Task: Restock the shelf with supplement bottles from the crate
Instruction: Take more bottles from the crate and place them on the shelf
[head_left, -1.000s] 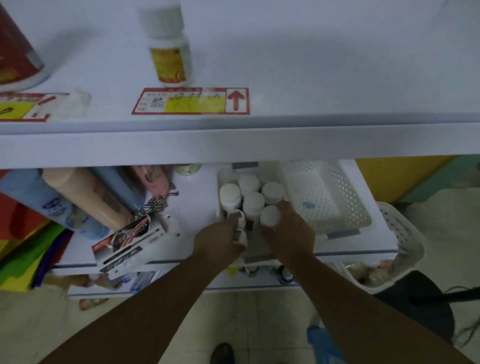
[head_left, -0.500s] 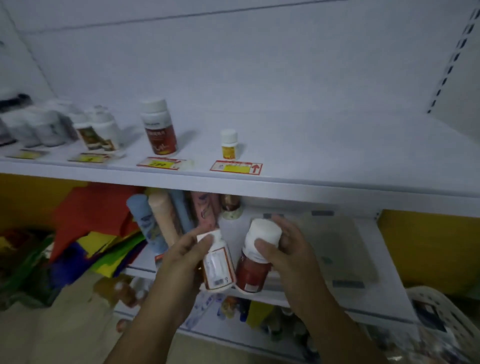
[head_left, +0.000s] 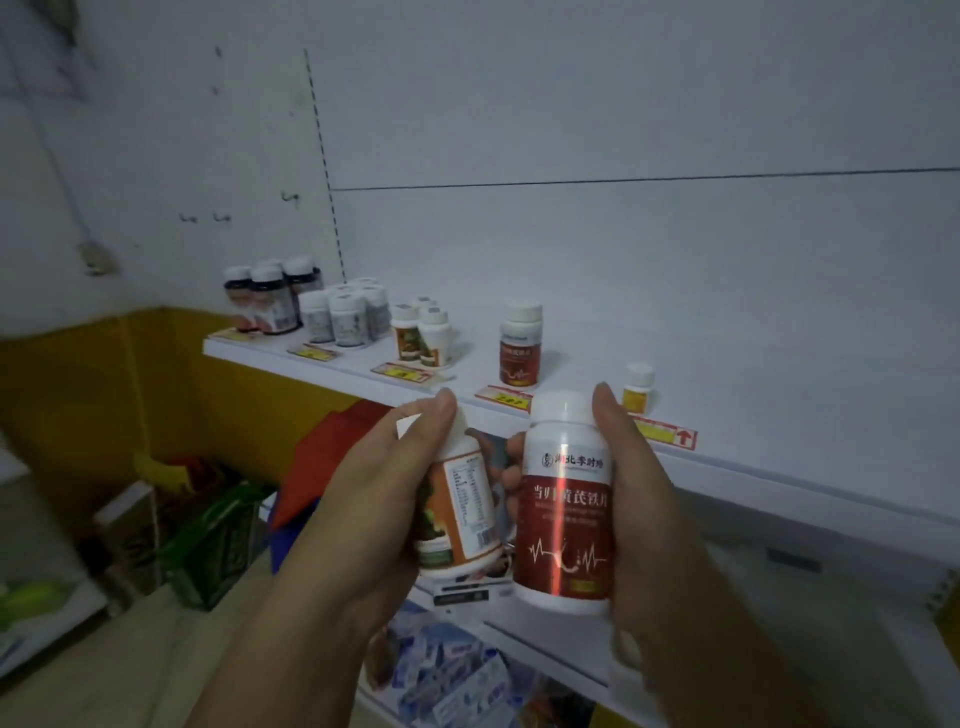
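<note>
My right hand (head_left: 652, 525) grips a white bottle with a dark red label (head_left: 566, 512), held upright in front of the white shelf (head_left: 753, 405). My left hand (head_left: 358, 499) holds a smaller white bottle with an orange and green label (head_left: 460, 512), tilted slightly. Both bottles are below and in front of the shelf edge. On the shelf stand a matching red-label bottle (head_left: 521, 345), a pair of orange-label bottles (head_left: 422, 338) and a small yellow-label bottle (head_left: 638, 387). The crate is out of view.
Grey-label bottles (head_left: 345, 317) and dark bottles (head_left: 270, 299) stand at the shelf's left end. Price tags (head_left: 504, 399) line the shelf edge. Lower shelves hold packets and boxes (head_left: 452, 670). Green and red bags (head_left: 218, 540) lie on the floor at left.
Both hands took bottles from the crate on the lower shelf and raised them toward the upper shelf. My view has swung up and left, off the crate.
</note>
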